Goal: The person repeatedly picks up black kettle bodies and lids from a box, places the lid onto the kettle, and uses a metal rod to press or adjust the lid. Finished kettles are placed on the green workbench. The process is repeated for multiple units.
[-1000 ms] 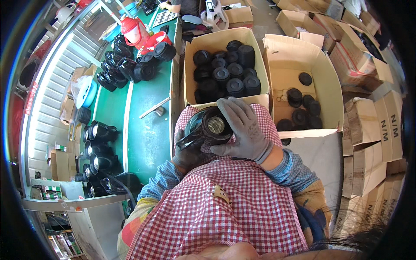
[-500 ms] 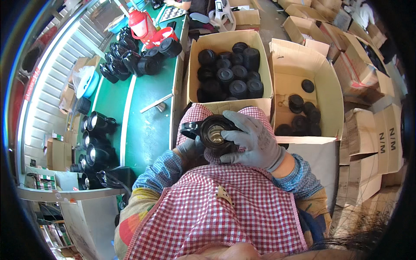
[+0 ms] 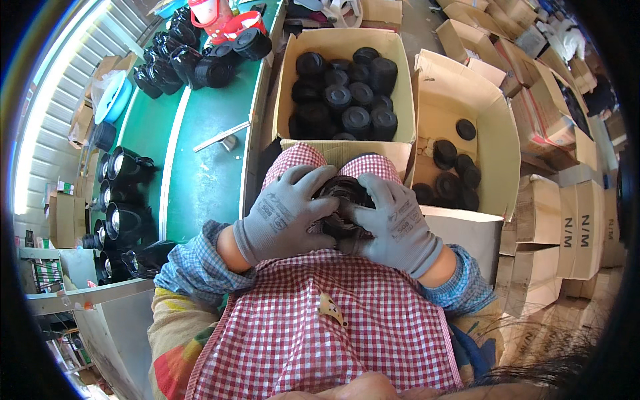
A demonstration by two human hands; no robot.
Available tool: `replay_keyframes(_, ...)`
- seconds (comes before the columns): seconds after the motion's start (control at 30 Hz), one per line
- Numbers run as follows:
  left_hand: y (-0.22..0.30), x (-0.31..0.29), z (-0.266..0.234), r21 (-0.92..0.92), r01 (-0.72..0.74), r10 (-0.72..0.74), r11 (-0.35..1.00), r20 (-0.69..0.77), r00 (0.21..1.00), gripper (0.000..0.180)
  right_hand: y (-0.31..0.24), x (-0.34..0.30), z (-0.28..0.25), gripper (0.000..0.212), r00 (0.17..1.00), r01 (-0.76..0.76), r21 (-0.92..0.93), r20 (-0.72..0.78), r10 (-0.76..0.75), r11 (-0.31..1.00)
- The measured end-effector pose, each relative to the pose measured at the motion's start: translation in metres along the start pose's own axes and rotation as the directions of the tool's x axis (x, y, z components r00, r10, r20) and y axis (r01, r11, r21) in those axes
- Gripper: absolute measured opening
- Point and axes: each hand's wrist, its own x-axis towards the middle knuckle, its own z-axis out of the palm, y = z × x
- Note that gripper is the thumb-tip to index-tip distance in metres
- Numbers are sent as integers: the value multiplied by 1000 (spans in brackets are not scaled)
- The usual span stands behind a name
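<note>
Over my lap I hold a glossy black mug (image 3: 343, 195) between two grey-gloved hands. My left hand (image 3: 285, 215) is closed around its left side, fingertips at the rim. From the right, my right hand (image 3: 399, 228) grips the opposite side, with its thumb and fingers curled close to the top. The mug's handle and lower part are hidden behind the gloves. Just beyond my knees stands a cardboard box (image 3: 407, 70) filled with black round-topped pieces (image 3: 337, 97). A second box (image 3: 495, 157) to its right has several black round pieces (image 3: 445, 154) at the bottom.
On the green bench (image 3: 203, 190) at left stand several black mugs (image 3: 127, 221) with silvery insides. A metal tool (image 3: 223, 138) lies near the bench edge. Farther back are more black vessels (image 3: 187, 63) and a red container (image 3: 243, 25). Cardboard boxes (image 3: 567, 223) are stacked at right.
My left hand has come up from behind the mug to its left side, and the right hand has closed in. The silvery interior and handle are now covered. The view has shifted slightly.
</note>
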Motion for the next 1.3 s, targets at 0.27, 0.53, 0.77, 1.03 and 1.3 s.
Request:
replay_keyframes(0.27, 10, -1, 10, 21, 70, -71, 997, 51, 996, 40, -5, 0, 15, 45, 992, -57, -47, 110, 62, 997)
replay_keyframes(0.53, 4, 3, 30, -7, 36, -36, 999, -30, 999, 37, 10, -13, 37, 46, 997, -41, 41, -61, 43, 998)
replay_keyframes(0.77, -90, -44, 85, -889, 365, -638, 276, 114, 761, 58, 34, -36, 34, 52, 923, -3, 218, -375, 87, 976)
replay_keyframes(1.03, -107, -25, 103, -995, -60, -420, -79, -21, 907, 56, 5, -27, 9, 53, 861, 365, 69, -404, -308, 929)
replay_keyframes(1.3, -127, 2, 32, -872, -117, -192, 476, -232, 954, 59, 49, -41, 75, 31, 975, 218, 372, -50, -216, 902)
